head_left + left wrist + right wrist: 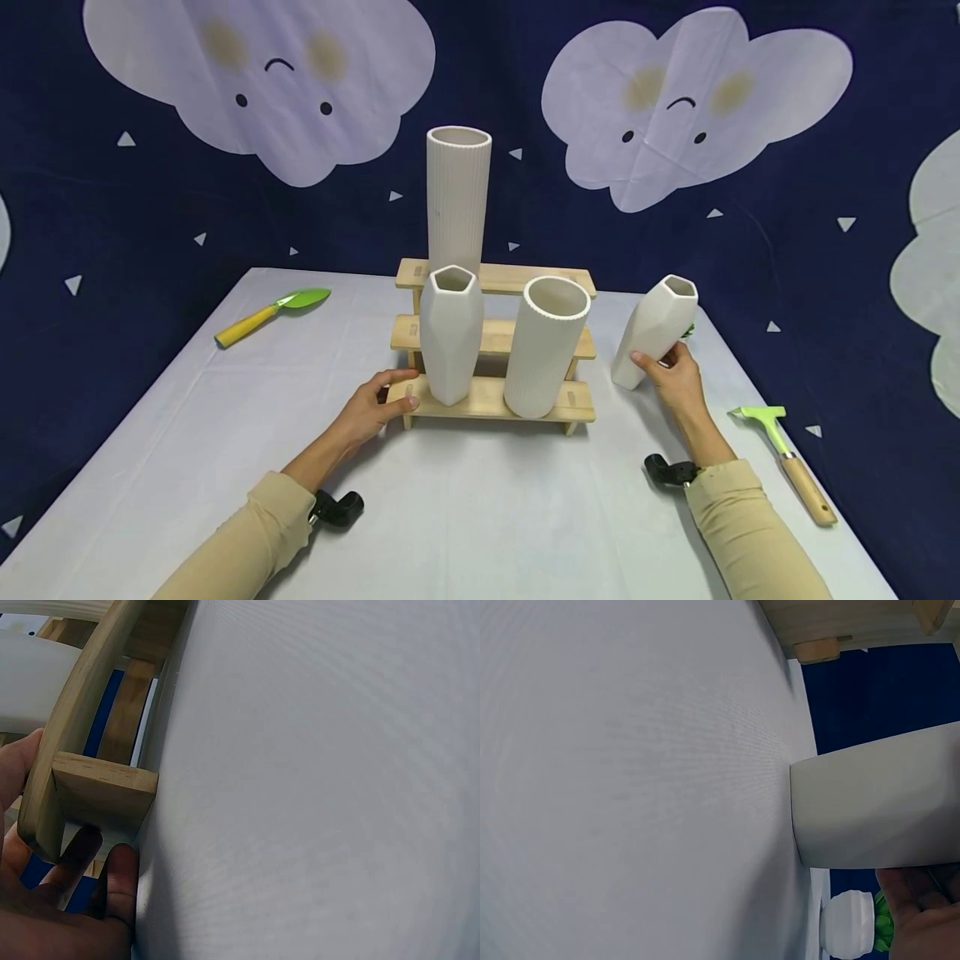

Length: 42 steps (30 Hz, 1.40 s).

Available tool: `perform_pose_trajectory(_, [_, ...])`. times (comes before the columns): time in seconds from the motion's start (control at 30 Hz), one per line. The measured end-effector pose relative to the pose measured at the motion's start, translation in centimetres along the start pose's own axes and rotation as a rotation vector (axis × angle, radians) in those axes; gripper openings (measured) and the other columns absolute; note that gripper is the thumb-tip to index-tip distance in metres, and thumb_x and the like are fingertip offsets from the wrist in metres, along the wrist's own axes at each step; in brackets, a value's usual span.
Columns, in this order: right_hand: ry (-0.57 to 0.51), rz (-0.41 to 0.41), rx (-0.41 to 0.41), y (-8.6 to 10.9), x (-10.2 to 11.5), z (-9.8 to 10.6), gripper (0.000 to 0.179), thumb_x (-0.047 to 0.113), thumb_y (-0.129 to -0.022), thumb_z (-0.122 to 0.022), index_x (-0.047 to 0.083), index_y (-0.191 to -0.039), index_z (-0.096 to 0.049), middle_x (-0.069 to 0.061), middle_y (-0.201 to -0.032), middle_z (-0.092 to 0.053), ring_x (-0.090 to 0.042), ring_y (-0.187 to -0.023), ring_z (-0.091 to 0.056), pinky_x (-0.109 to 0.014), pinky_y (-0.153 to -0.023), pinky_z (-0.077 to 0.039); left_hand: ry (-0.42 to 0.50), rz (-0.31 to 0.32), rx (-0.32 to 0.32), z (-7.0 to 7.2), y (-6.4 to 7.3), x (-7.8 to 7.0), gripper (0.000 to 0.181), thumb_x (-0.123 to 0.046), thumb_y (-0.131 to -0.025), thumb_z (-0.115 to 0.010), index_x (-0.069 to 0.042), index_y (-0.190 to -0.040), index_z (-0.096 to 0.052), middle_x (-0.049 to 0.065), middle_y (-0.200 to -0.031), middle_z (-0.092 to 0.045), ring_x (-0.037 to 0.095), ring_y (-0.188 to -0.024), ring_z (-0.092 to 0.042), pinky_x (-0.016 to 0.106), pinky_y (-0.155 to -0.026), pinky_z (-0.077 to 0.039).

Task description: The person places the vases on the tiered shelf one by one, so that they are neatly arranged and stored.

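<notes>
My right hand (675, 385) grips a white faceted vase (658, 325) on its lower half, thumb on the near side. The vase stands right of the wooden stand, its base right at the white cloth in the right wrist view. With my left hand (369, 408) I hold the left end of the three-step wooden stand (480, 398) at its lowest shelf; some fingers (120, 881) reach below the plank. That shelf bears another faceted vase (452, 342) and a ribbed cylindrical vase (546, 350). A taller ribbed vase (456, 200) rises from the top shelf.
A small trowel (276, 313) with a yellow handle lies at the back left. Near the table's right edge is a green-headed hand tool (791, 462) with a wooden handle. Beyond the gripped vase stands a white pot (847, 924) with green leaves. A dark blue cloud-patterned cloth (495, 67) hangs behind.
</notes>
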State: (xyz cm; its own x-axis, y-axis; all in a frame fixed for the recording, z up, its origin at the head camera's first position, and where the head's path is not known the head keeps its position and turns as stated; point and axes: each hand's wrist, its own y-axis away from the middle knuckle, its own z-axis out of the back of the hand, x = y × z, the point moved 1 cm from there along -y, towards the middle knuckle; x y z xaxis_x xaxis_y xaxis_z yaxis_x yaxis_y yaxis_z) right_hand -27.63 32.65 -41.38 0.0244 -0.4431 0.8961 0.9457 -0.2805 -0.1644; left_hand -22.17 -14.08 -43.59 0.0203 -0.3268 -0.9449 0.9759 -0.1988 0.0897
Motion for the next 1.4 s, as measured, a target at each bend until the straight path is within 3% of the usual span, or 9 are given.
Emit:
perform_pose_trajectory(0.47, [0.010, 0.026, -0.015, 0.7, 2.7, 0.6, 0.066, 0.031, -0.085, -0.070, 0.006, -0.138, -0.041, -0.016, -0.130, -0.055, 0.007, -0.093, -0.051, -0.008, -0.078, -0.043, -0.004, 0.001, 0.003, 0.0, 0.1, -0.1, 0.054, -0.031, -0.087, -0.068, -0.020, -0.136, -0.048, 0.013, -0.138, -0.042, 0.028, -0.112, -0.051, 0.027, -0.082, -0.046])
perform_pose_trajectory(0.73, [-0.030, 0.074, -0.027, 0.9, 4.7, 1.2, 0.057, 0.029, -0.082, -0.073, 0.008, -0.129, -0.047, 0.017, -0.102, -0.058, 0.007, -0.091, -0.055, -0.010, -0.077, -0.044, 0.016, 0.004, 0.002, 0.0, 0.1, -0.1, 0.054, -0.030, -0.087, -0.068, -0.020, -0.136, -0.048, 0.013, -0.137, -0.043, 0.026, -0.110, -0.051, 0.026, -0.080, -0.045])
perform_pose_trajectory(0.83, [-0.038, 0.084, -0.031, 1.0, 5.5, 1.5, 0.056, 0.028, -0.082, -0.074, 0.008, -0.127, -0.048, 0.022, -0.097, -0.055, 0.006, -0.091, -0.055, -0.011, -0.076, -0.044, 0.012, 0.007, 0.001, 0.0, 0.1, -0.1, 0.054, -0.030, -0.087, -0.068, -0.020, -0.136, -0.048, 0.013, -0.137, -0.043, 0.027, -0.111, -0.051, 0.026, -0.081, -0.045])
perform_pose_trajectory(0.97, [-0.024, 0.110, -0.022, 1.1, 6.7, 1.9, 0.058, 0.028, -0.082, -0.073, 0.008, -0.130, -0.048, 0.017, -0.103, -0.058, 0.005, -0.093, -0.055, -0.012, -0.078, -0.044, 0.002, 0.007, -0.001, 0.1, 0.1, -0.2, 0.054, -0.031, -0.087, -0.068, -0.020, -0.136, -0.048, 0.013, -0.137, -0.043, 0.027, -0.111, -0.051, 0.026, -0.081, -0.045])
perform_pose_trajectory(1.13, [0.010, 0.104, -0.017, 1.3, 8.1, 2.2, 0.062, 0.031, -0.082, -0.073, 0.010, -0.135, -0.046, -0.006, -0.124, -0.059, 0.002, -0.101, -0.055, -0.014, -0.082, -0.045, -0.004, 0.007, -0.001, 0.1, 0.0, -0.2, 0.054, -0.031, -0.087, -0.068, -0.021, -0.136, -0.048, 0.013, -0.138, -0.042, 0.028, -0.112, -0.051, 0.027, -0.082, -0.045])
perform_pose_trajectory(1.23, [0.042, 0.090, -0.020, 1.4, 9.1, 2.4, 0.065, 0.034, -0.083, -0.072, 0.011, -0.137, -0.045, -0.015, -0.132, -0.055, -0.002, -0.105, -0.055, -0.022, -0.087, -0.046, 0.000, 0.006, 0.000, 0.0, 0.1, -0.2, 0.054, -0.031, -0.087, -0.068, -0.021, -0.136, -0.048, 0.013, -0.139, -0.042, 0.027, -0.112, -0.051, 0.027, -0.082, -0.045])
perform_pose_trajectory(1.4, [0.056, 0.080, -0.009, 1.7, 10.8, 2.7, 0.069, 0.038, -0.083, -0.071, 0.013, -0.140, -0.042, -0.016, -0.137, -0.052, -0.015, -0.114, -0.055, -0.041, -0.098, -0.043, 0.000, 0.006, 0.000, 0.1, 0.1, -0.1, 0.054, -0.032, -0.086, -0.068, -0.021, -0.136, -0.048, 0.013, -0.138, -0.043, 0.027, -0.112, -0.051, 0.027, -0.083, -0.045])
